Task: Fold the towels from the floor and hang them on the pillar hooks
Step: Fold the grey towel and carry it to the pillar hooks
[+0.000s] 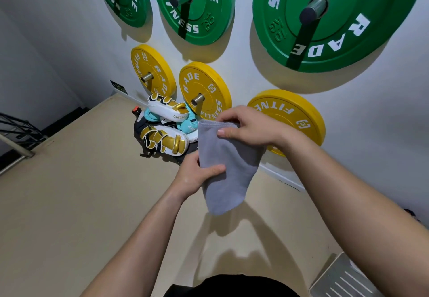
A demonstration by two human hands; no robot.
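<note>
You are at the folding step: the towel (228, 169) is off the floor (69, 203) and held in the air at the centre of your view, hanging as a narrow grey strip that looks doubled over at least once. Your right hand (246, 127) pinches its hemmed top edge at twelve o'clock, thumb in front and fingers curled behind. Your left hand (197, 176) grips the towel's nine o'clock edge about halfway down, thumb laid across the front. The bottom end hangs free toward six o'clock, clear of the floor.

No hooks and no pillar show here. At ten o'clock from the towel lie the pads (167, 129) against the wall, with yellow plates (204, 87) at eleven to two o'clock and green plates (325, 18) above them. No other towel is in sight.

Judging from this, the fold is nearly done but not squared. Next you likely need to bring the loose bottom up to the top edge or smooth the halves flush, keeping your right-hand pinch firm so the layers do not slide, then turn to find the pillar
</note>
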